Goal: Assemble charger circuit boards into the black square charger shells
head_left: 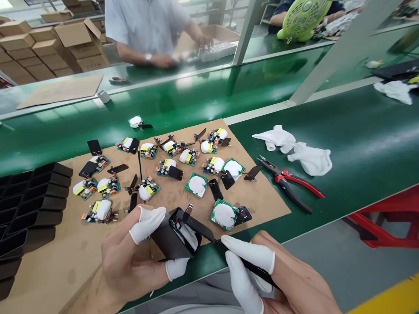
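Note:
My left hand (pixel 131 261), with white finger cots on thumb and fingertips, is closed around a black plastic charger housing (pixel 172 240) that has a circuit board part tucked into its open end. My right hand (pixel 278 279), also in finger cots, pinches a thin black tool (pixel 209 233) whose tip reaches into the housing's opening. Both hands hover at the near edge of a brown cardboard sheet (pixel 262 196). Several small green circuit boards (pixel 149 188) with white and yellow parts lie scattered on it beyond my hands.
Stacked black housings (pixel 29 205) sit at the left. Red-handled pliers (pixel 291 183) and white cloth gloves (pixel 294 150) lie on the green conveyor belt (pixel 360 139) to the right. Another person (pixel 153 30) works across the belt by cardboard boxes (pixel 42 48); a green fan (pixel 303 19) stands far right.

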